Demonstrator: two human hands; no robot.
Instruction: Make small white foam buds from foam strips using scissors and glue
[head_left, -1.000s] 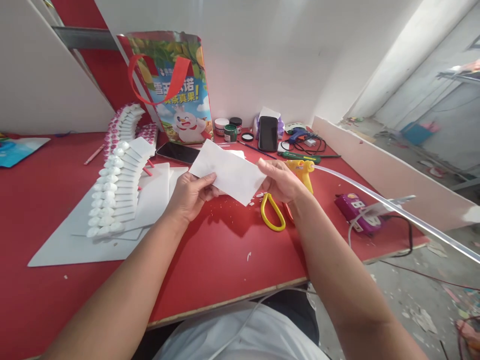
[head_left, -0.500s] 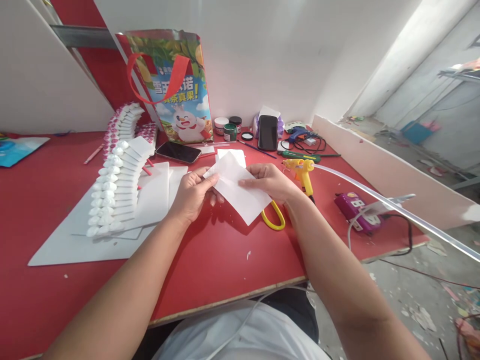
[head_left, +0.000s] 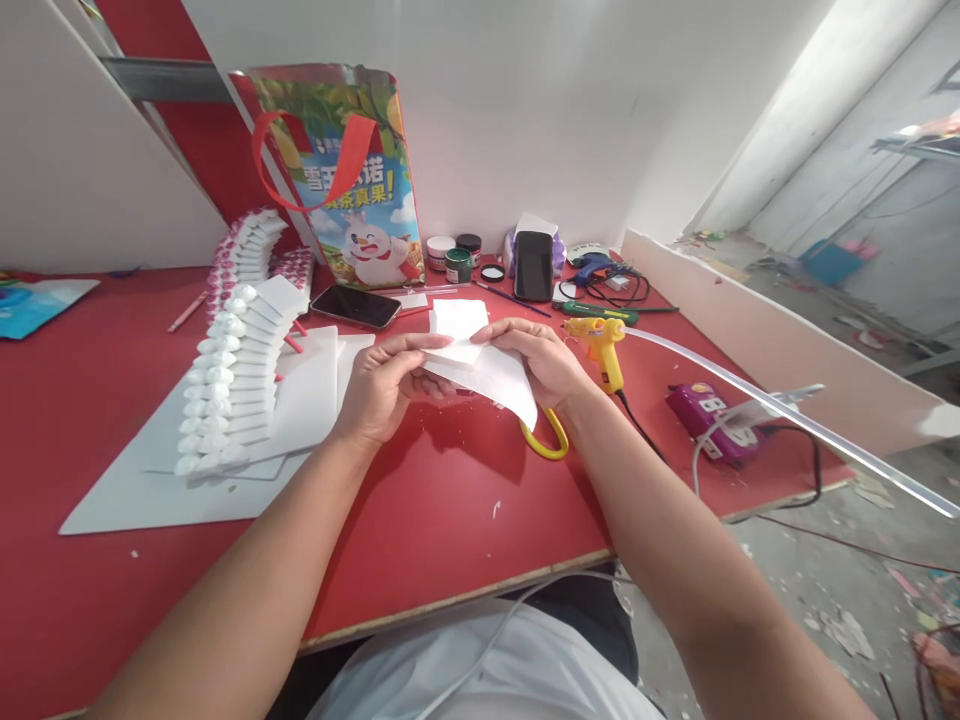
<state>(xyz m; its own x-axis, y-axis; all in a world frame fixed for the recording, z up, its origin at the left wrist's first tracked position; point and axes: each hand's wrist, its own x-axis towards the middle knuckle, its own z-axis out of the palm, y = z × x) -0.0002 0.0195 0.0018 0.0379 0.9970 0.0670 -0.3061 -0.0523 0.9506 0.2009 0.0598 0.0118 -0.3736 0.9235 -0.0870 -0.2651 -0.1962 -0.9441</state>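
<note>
A thin white sheet of paper is held between my two hands above the red table, its far edge folded over and its right corner drooping. My left hand pinches the left side with thumb and fingers. On the right side, my right hand grips the paper, thumb and fingers closed on it. Behind the paper lies a stack of white paper squares. The yellow handle of a pair of scissors shows beside my right wrist; its blades are hidden.
A yellow glue gun with a long clear glue stick lies right. White folded pieces in an arc rest on boards at left. Behind stand a printed bag, paint jars and phones. A purple power strip sits far right.
The paper was nearly flat and diamond-shaped. Now its far corner is folded toward me, and my fingers have closed along the fold. The white stack behind shows more.
</note>
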